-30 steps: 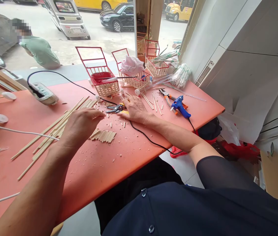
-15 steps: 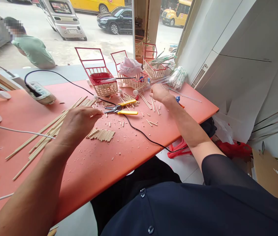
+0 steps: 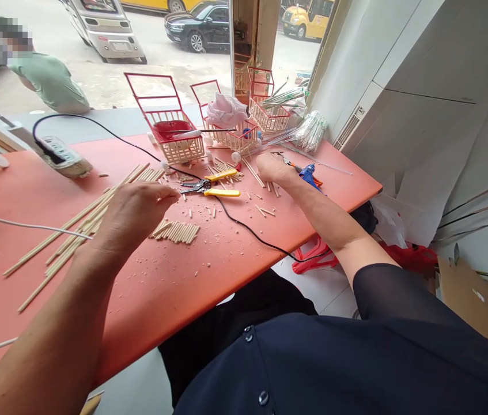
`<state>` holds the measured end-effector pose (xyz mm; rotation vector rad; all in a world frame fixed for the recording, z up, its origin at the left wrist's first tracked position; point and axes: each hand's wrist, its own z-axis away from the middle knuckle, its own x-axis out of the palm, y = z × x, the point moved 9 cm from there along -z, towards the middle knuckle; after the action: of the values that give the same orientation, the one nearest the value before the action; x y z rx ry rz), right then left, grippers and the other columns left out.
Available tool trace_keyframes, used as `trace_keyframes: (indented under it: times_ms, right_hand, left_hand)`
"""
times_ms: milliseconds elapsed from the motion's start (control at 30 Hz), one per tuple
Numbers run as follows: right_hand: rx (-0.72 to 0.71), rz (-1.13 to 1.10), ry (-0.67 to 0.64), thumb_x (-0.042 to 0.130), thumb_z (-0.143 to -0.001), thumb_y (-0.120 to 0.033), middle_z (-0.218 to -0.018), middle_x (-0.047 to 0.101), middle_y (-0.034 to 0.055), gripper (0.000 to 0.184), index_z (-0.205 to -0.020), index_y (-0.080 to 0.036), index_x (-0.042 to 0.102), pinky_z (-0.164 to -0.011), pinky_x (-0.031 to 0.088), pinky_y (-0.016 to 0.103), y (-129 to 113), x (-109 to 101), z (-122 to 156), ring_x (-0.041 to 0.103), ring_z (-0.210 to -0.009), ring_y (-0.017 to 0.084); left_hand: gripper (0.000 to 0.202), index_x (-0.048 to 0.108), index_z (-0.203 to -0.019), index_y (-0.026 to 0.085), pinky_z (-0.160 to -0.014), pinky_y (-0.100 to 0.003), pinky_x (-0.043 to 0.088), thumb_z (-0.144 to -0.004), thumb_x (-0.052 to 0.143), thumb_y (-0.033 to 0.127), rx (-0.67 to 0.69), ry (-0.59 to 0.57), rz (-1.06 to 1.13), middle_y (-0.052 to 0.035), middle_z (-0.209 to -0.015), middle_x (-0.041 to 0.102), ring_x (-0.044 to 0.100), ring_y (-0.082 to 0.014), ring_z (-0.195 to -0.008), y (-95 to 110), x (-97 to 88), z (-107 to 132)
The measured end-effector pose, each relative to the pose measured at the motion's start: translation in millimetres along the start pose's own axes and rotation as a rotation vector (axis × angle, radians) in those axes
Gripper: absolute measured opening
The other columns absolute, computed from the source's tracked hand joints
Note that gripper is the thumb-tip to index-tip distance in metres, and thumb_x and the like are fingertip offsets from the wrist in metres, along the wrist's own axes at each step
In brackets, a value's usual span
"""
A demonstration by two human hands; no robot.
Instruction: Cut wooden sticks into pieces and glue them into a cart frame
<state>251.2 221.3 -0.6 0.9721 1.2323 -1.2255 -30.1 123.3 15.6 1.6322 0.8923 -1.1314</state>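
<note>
My left hand [image 3: 135,210] rests on the orange table [image 3: 174,288], its fingers pinched on a short wooden stick piece [image 3: 165,196]. Just in front of it lies a row of cut stick pieces [image 3: 177,231], and long wooden sticks [image 3: 75,227] lie to its left. My right hand [image 3: 272,168] is further back on the table, curled over loose sticks [image 3: 265,210] beside the blue glue gun [image 3: 310,173]. What its fingers hold is hidden. Yellow-handled pliers [image 3: 218,187] lie between my hands.
Three small stick-built carts with red frames [image 3: 174,135] stand at the table's back edge. A power strip [image 3: 60,155] with a black cable [image 3: 248,233] sits at the back left. Bundled clear rods [image 3: 310,129] lie at the back right. A person in green [image 3: 49,80] crouches outside.
My right hand left the pliers, reached back right toward the loose sticks and glue gun, and now curls down there. My left hand has stayed in place.
</note>
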Motion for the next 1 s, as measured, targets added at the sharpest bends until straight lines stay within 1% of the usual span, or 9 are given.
trace_keyframes:
  times_ms: [67,133,233,333,400,500,667,867,1000]
  right_hand:
    - [0.025,0.019,-0.012,0.076,-0.09,-0.005,-0.119,0.086,0.0297,0.023,-0.111,-0.004,0.087,-0.105,0.065,0.049,4,-5,6,0.083,-0.121,0.043]
    - [-0.038,-0.045,-0.053,0.073,-0.095,-0.011,-0.099,0.086,0.0191,0.011,-0.095,-0.009,0.084,-0.094,0.066,0.038,-6,-5,15,0.083,-0.1,0.03]
    - [-0.289,-0.612,-0.23,0.071,-0.103,-0.019,-0.077,0.073,0.0054,0.023,-0.081,-0.016,0.074,-0.068,0.056,0.027,-52,4,36,0.064,-0.069,0.014]
    - [-0.416,-0.997,-0.41,0.073,-0.104,-0.017,-0.071,0.066,-0.0013,0.024,-0.08,-0.015,0.071,-0.055,0.042,0.02,-100,16,54,0.05,-0.059,0.006]
    - [-0.42,-1.139,-0.444,0.07,-0.104,-0.01,-0.074,0.071,0.0001,0.024,-0.08,-0.013,0.07,-0.053,0.04,0.016,-122,22,58,0.056,-0.061,0.005]
    - [-0.365,-1.253,-0.428,0.073,-0.101,-0.005,-0.078,0.078,0.0023,0.019,-0.084,-0.013,0.07,-0.054,0.044,0.014,-135,26,57,0.065,-0.064,0.005]
    - [-0.312,-1.276,-0.391,0.08,-0.099,-0.005,-0.076,0.08,0.0012,0.021,-0.084,-0.014,0.069,-0.053,0.043,0.014,-139,28,59,0.07,-0.065,0.006]
    - [-0.302,-1.294,-0.392,0.084,-0.098,-0.005,-0.072,0.079,0.0002,0.025,-0.081,-0.015,0.068,-0.063,0.055,0.017,-144,38,59,0.069,-0.062,0.008]
    - [-0.328,-1.315,-0.385,0.082,-0.101,-0.006,-0.075,0.08,-0.0003,0.017,-0.092,-0.014,0.071,-0.064,0.058,0.018,-141,39,57,0.07,-0.063,0.008]
  left_hand:
    - [0.04,0.089,-0.1,0.02,-0.106,-0.046,0.057,-0.098,0.054,0.039,-0.024,-0.001,0.033,-0.016,-0.116,0.09,0.081,-0.0351,-0.109,0,-2.3,1]
    - [0.034,0.089,-0.098,0.022,-0.108,-0.044,0.057,-0.095,0.06,0.038,-0.073,0.007,0.117,-0.0118,-0.11,0.091,0.081,-0.0316,-0.104,-1,-6.5,3]
    - [0.032,0.09,-0.106,0.021,-0.105,-0.043,0.06,-0.087,0.072,0.039,-0.167,0.007,0.36,-0.0092,-0.109,0.092,0.081,-0.028,-0.101,-3,-10.2,7]
    - [0.05,0.087,-0.121,0.013,-0.095,-0.043,0.064,-0.082,0.079,0.043,-0.19,-0.046,0.706,-0.0158,-0.112,0.091,0.083,-0.0309,-0.107,3,-4.8,8]
    - [0.054,0.084,-0.121,0.012,-0.09,-0.045,0.065,-0.08,0.081,0.047,-0.192,-0.089,0.86,-0.0182,-0.107,0.09,0.085,-0.0326,-0.108,8,0.2,8]
    - [0.043,0.082,-0.109,0.016,-0.092,-0.047,0.067,-0.079,0.083,0.047,-0.214,-0.106,0.923,-0.0162,-0.101,0.09,0.086,-0.0325,-0.107,8,5.3,7]
    - [0.031,0.079,-0.095,0.021,-0.087,-0.045,0.068,-0.077,0.089,0.044,-0.202,-0.057,0.863,-0.0082,-0.092,0.089,0.086,-0.0295,-0.093,5,9.3,5]
    - [0.035,0.078,-0.09,0.022,-0.085,-0.042,0.067,-0.073,0.093,0.048,-0.197,-0.033,0.834,-0.0083,-0.088,0.087,0.086,-0.0291,-0.09,6,14.3,3]
    - [0.032,0.083,-0.09,0.021,-0.084,-0.04,0.066,-0.068,0.089,0.044,-0.227,-0.07,0.679,-0.008,-0.089,0.086,0.083,-0.0283,-0.09,-15,7.8,2]
